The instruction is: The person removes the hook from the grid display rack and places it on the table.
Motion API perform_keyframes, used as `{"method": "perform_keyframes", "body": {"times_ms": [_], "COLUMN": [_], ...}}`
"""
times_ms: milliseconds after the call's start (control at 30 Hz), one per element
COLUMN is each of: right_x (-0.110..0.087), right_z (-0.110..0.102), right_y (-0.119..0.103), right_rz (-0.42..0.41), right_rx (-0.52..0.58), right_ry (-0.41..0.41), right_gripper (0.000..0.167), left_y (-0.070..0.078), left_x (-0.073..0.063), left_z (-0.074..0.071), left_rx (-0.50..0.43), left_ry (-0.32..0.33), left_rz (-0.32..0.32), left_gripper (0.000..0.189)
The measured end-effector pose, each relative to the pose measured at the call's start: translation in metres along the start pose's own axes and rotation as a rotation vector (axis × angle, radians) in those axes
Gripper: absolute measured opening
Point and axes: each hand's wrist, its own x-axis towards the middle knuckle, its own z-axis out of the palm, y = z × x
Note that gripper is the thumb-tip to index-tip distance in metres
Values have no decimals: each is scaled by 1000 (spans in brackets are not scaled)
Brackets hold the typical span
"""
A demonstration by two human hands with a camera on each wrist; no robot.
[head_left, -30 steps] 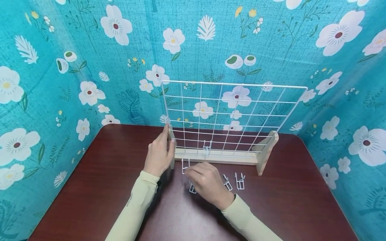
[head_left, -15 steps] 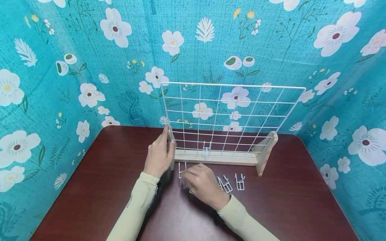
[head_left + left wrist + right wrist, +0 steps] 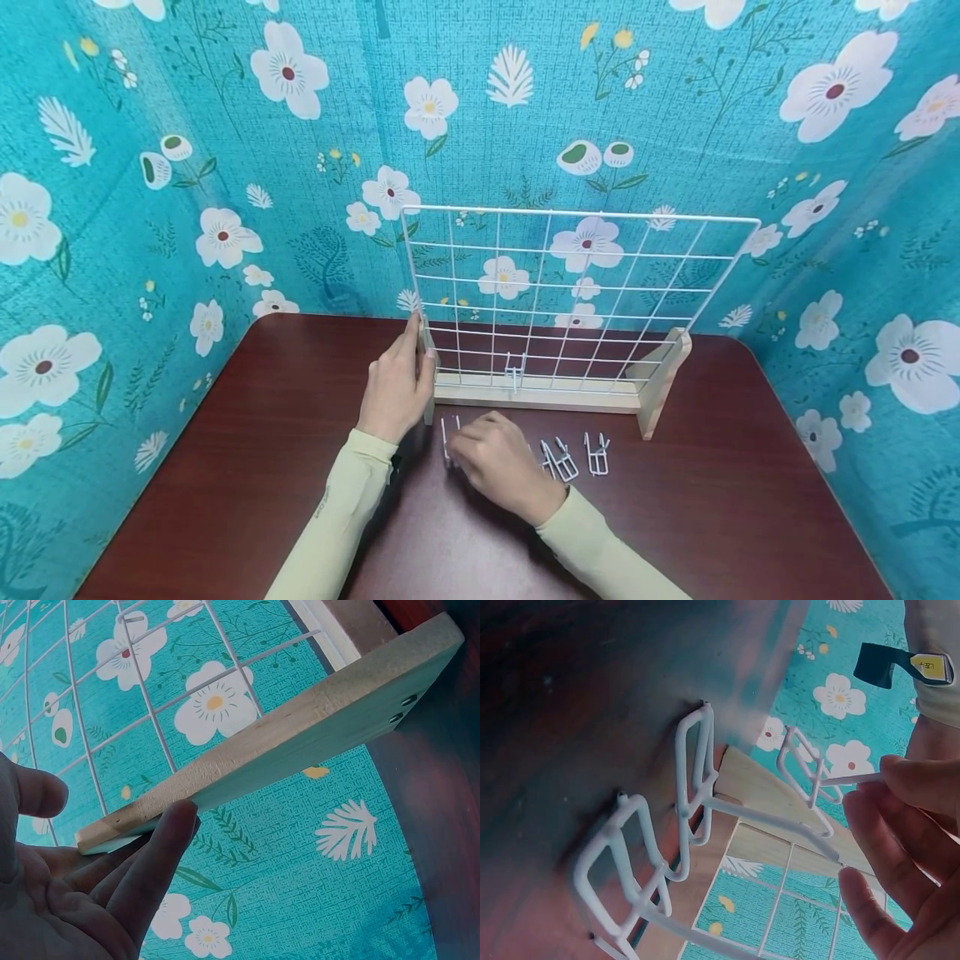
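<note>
My left hand [image 3: 397, 383] rests with extended fingers against the left wooden upright [image 3: 255, 754] of a stand holding a white wire grid [image 3: 581, 215]. In the left wrist view its thumb is apart from the wood. Between thumb and fingertips, my right hand [image 3: 498, 462] pinches the stem of a white wire hook [image 3: 826, 781], just in front of the stand's left end. Its two prongs point toward the grid in the head view. Several more hooks [image 3: 597, 457] lie on the table to the right of this hand, some partly hidden by it.
One wire hook [image 3: 514, 372] hangs low on the grid. A wooden crossbar [image 3: 540, 399] and a right upright [image 3: 666, 383] support the grid on the dark red table [image 3: 750, 500]. Blue floral cloth [image 3: 480, 133] closes off the back and sides.
My right hand has drawn the pinched hook slightly left and toward me, away from the grid. More of the hooks to its right now show. My left hand stays on the upright.
</note>
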Motion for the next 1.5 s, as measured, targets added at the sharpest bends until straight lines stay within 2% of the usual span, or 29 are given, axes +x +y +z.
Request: {"method": "perform_keyframes", "body": {"times_ms": [367, 1000, 1500], "right_x": [0, -1, 0], "right_z": [2, 10, 15], "right_y": [0, -3, -1], "right_rz": [19, 56, 71], "right_rx": [1, 43, 61], "right_ry": [-108, -203, -243], "right_gripper": [4, 5, 4], "left_y": [0, -1, -2], "left_x": [0, 0, 0], "left_z": [1, 1, 2], "left_rx": [11, 15, 15], "left_ry": [-11, -3, -10], "left_rz": [-6, 1, 2], "left_gripper": [59, 61, 60]}}
